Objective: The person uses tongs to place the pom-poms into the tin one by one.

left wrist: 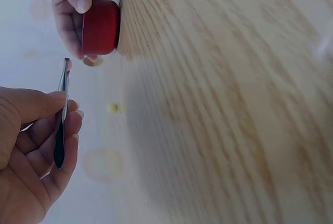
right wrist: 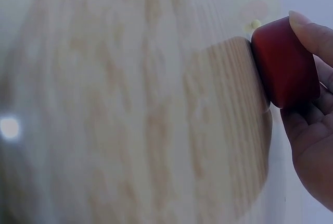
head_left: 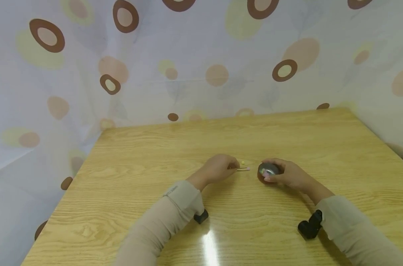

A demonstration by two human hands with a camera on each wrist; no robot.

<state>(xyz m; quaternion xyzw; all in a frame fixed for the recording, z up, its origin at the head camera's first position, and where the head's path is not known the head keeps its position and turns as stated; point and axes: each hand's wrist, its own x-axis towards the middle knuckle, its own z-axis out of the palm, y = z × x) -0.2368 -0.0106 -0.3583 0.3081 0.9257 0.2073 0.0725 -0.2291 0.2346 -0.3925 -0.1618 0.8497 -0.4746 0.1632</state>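
My left hand pinches a pair of tweezers between thumb and fingers. At the tweezers' tips is a small pink piece, held just above the table or close to it. My right hand grips a small round bowl, red outside and shiny metal inside, with its thumb at the rim. Small pink and greenish pieces lie inside the bowl. A tiny yellow piece sits on the table just beyond the tweezers, left of the bowl.
The wooden table reaches back to a light curtain with brown and peach dots, which also hangs at both sides. Black wrist devices hang under both sleeves. A bright reflection shows on the table near the front.
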